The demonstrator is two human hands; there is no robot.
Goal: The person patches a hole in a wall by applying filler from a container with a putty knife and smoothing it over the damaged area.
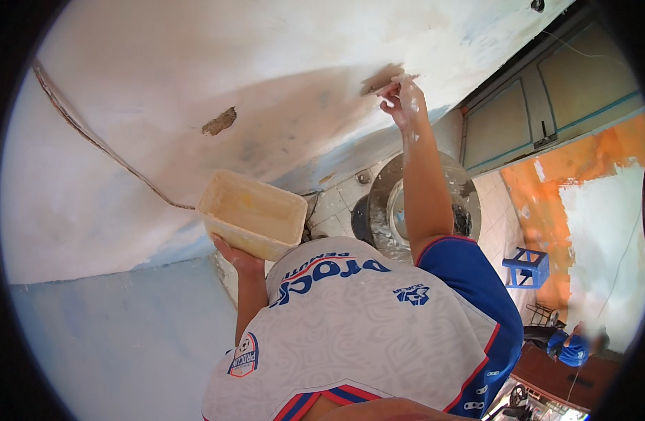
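My left hand (pixel 238 258) is closed on the lower left edge of a rectangular cream plastic tub (pixel 256 240), held tilted beside the wall. Pale residue coats the tub's inside. Up at the white, patchy wall (pixel 280 42), my right hand (pixel 409 105) pinches a thin, flat scraper-like piece (pixel 411 76) against the surface. White smears mark that hand and forearm. The fingers partly hide the piece. Right beside it is a brown-grey patch (pixel 380 79), damage or shadow, I cannot tell which. A rough chipped hole (pixel 219 121) shows farther left on the wall.
A cable (pixel 112 151) runs down the wall at left. Below my right arm stands a large round grey object (pixel 445 168) on the tiled floor (pixel 329 200). A blue stool (pixel 526 268) and a person in blue (pixel 572 349) are at right, near an orange-and-white wall (pixel 547 203).
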